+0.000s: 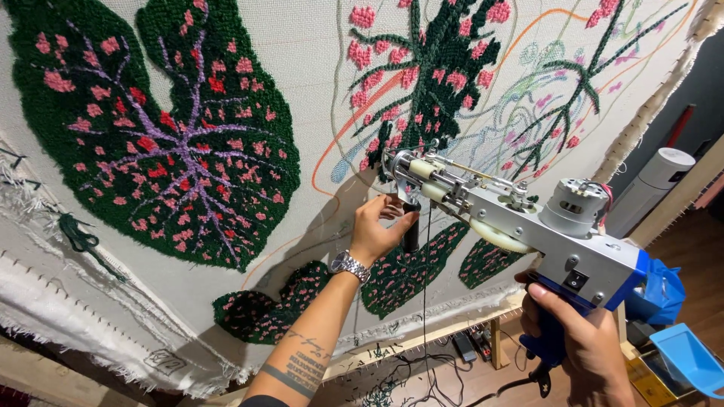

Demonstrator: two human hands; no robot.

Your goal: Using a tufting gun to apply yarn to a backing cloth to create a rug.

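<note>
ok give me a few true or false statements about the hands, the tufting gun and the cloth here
1. The right hand grips the blue rear handle of the tufting gun. True.
2. The left hand lies flat on the cloth. False: it holds the gun's black front handle.
3. The large leaf at upper left is dark green with pink patches and purple veins. True.
4. The left wrist is bare. False: it wears a metal wristwatch.
5. The gun's tip points away from the cloth. False: it points at the cloth.

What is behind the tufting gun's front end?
Behind the tufting gun hangs the stretched cloth with a dark green, pink-dotted leaf. The left hand grips the front handle; the needle's contact point is hidden.
</note>
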